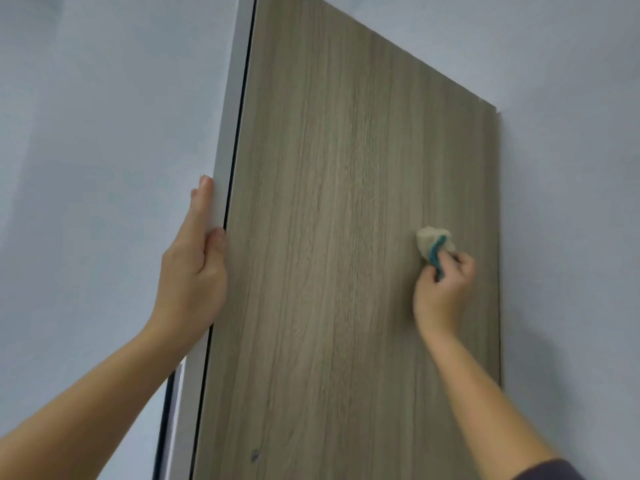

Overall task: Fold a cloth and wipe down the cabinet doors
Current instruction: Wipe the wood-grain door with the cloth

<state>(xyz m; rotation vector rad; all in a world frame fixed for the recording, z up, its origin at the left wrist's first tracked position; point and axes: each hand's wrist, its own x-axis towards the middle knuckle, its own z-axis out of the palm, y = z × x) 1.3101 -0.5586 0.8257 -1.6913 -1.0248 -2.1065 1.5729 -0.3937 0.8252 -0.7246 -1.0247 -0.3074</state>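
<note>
Hands first: right hand has its fingers curled round the cloth, a small cream wad with a teal stripe, and presses it to the cabinet door, right of the door's middle and near its right edge. Left hand clamps the door's left edge, thumb on the wood-grain face, fingers laid up the white edge band. It looks like it's bracing an open door.

Progress, my read:
- Fold step is done and the cloth is compact. Can't tell whether it's neatly folded or just wadded.
- Wipe is in progress on this door. No wet trail or clean/dirty boundary shows on the face, so covered area is unknown.
- Small dark mark low on the door, near its bottom left, looks not yet wiped.
- Likely left: the rest of this face, top and bottom.
- Other doors are out of view. Task says doors, plural, so assume more to do.

Plain grey wall on either side of the door.
</note>
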